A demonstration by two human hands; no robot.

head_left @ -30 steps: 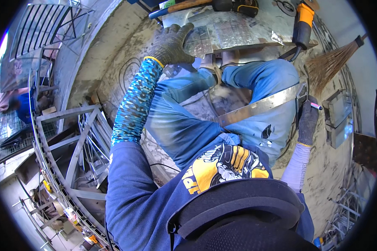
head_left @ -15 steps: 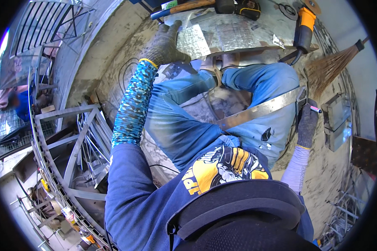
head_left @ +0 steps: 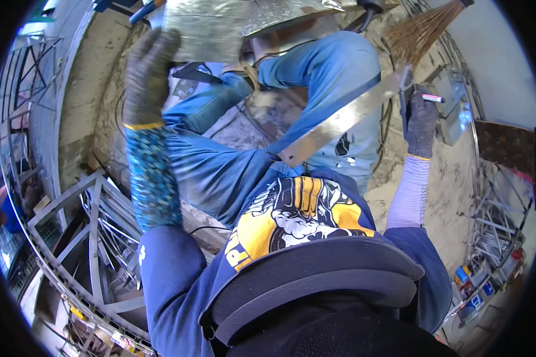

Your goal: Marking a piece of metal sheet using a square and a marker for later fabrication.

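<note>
My left hand (head_left: 147, 77), in a dark grey knit glove with a yellow cuff and blurred by motion, grips the left edge of a silver metal sheet (head_left: 205, 33). The sheet is raised at the near side of the low work surface. In my gloved right hand (head_left: 421, 122) are a try square and a marker. The try square (head_left: 345, 122) has a wide steel blade that slants across my right thigh towards my lap. The white marker (head_left: 433, 98) pokes out sideways between the fingers, its tip end pointing right.
The metal-covered work surface (head_left: 292, 15) stands beyond my crossed legs. A straw broom (head_left: 426, 30) leans at the far right, near a grey metal box (head_left: 449, 98). Welded steel frames (head_left: 95, 238) fill the left. A rack with small containers (head_left: 476, 291) is at the lower right.
My left hand has drawn the metal sheet up and towards me. The view has shifted, taking the hammer and most of the orange grinder out. My right hand keeps the try square and marker.
</note>
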